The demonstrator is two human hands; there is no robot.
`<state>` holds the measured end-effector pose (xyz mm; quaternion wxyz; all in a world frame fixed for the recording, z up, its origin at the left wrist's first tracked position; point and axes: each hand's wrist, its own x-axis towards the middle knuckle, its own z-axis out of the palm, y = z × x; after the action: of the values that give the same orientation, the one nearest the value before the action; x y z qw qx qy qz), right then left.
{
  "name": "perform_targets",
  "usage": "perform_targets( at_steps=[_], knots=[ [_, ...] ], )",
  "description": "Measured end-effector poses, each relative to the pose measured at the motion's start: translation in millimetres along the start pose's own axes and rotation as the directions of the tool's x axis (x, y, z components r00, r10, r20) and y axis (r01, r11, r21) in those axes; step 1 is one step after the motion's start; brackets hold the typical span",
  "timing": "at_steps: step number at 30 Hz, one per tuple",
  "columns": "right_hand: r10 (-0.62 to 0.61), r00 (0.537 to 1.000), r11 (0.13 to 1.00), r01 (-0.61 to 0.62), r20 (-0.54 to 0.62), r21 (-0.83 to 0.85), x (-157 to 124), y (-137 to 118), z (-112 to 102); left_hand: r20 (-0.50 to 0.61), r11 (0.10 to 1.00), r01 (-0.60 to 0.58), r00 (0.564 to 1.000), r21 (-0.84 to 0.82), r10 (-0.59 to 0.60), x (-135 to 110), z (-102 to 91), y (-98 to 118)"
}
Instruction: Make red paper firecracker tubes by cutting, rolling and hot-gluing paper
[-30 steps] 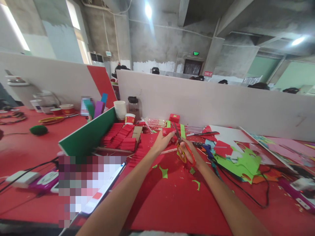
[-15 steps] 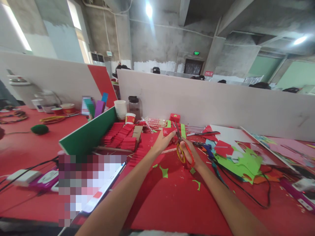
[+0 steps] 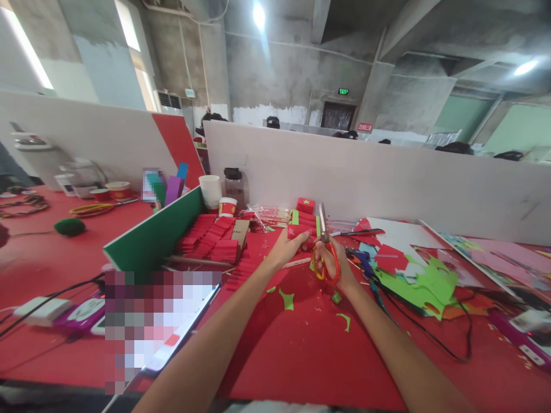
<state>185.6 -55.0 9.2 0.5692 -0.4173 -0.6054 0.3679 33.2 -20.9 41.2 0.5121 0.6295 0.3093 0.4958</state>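
My left hand [image 3: 287, 249] is closed on a small red piece [image 3: 295, 230] of paper or felt with a pale star outline, pinched between thumb and fingers. In my right hand [image 3: 341, 263] are scissors [image 3: 322, 222] with red and yellow handles. Their blades point up and away, nearly together, just right of the red piece. A strip block in red and green [image 3: 308, 219] lies behind my hands. Green scraps [image 3: 287, 299] are scattered below them on the red table [image 3: 288, 355].
Stacked red pieces [image 3: 209, 236] lie left, by a green divider [image 3: 157, 226]. Paper cups [image 3: 210, 191] and a dark-lidded bottle [image 3: 233, 186] stand behind. Green sheets [image 3: 419, 281], a blue-handled tool [image 3: 364, 261] and a black cable [image 3: 462, 358] lie right. A tablet [image 3: 185, 327] is at front left.
The scissors have moved slightly right, away from the red piece. Their blades, spread apart before, are now nearly together and more upright. My left hand stays almost in place.
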Motion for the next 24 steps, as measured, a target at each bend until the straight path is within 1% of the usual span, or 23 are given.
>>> perform_targets(
  at_steps=[2,4,7,10,12,15,17,20,24],
  knots=[
    [-0.012,0.999,1.0,0.012,-0.046,-0.004,2.8,-1.8,-1.2,0.051,1.0,0.013,0.999,0.028,-0.015,-1.6,-0.1,-0.3],
    [-0.025,0.996,1.0,0.025,-0.086,-0.002,5.0,-3.8,-2.6,0.102,0.998,0.056,0.993,0.04,-0.06,-3.3,-0.1,-1.2],
    [-0.054,0.993,0.999,0.054,-0.106,-0.008,7.3,-4.4,-5.6,0.161,0.986,0.169,0.973,-0.007,-0.166,-4.9,0.4,-2.8],
    [-0.084,0.99,0.996,0.084,-0.109,-0.005,8.9,-1.5,-8.7,0.187,0.971,0.229,0.959,-0.062,-0.214,-5.9,1.2,-1.4],
    [-0.086,0.991,0.996,0.087,-0.106,0.003,9.1,0.4,-9.6,0.178,0.973,0.224,0.961,-0.047,-0.212,-6.7,1.1,2.1],
    [-0.092,0.99,0.996,0.091,-0.104,-0.01,8.0,0.1,-9.0,0.153,0.982,0.189,0.97,0.024,-0.19,-7.5,0.3,6.9],
    [-0.105,0.988,0.994,0.101,-0.117,-0.034,7.2,-1.6,-8.1,0.173,0.986,0.159,0.971,0.042,-0.163,-7.0,-0.2,6.5],
    [-0.1,0.985,0.995,0.096,-0.139,-0.037,7.2,-3.3,-7.8,0.224,0.989,0.143,0.964,0.031,-0.146,-4.6,-0.2,-0.7],
    [-0.089,0.988,0.996,0.089,-0.127,-0.003,9.1,-1.8,-9.1,0.226,0.991,0.118,0.966,0.058,-0.128,-1.0,-0.9,-12.3]
  ],
)
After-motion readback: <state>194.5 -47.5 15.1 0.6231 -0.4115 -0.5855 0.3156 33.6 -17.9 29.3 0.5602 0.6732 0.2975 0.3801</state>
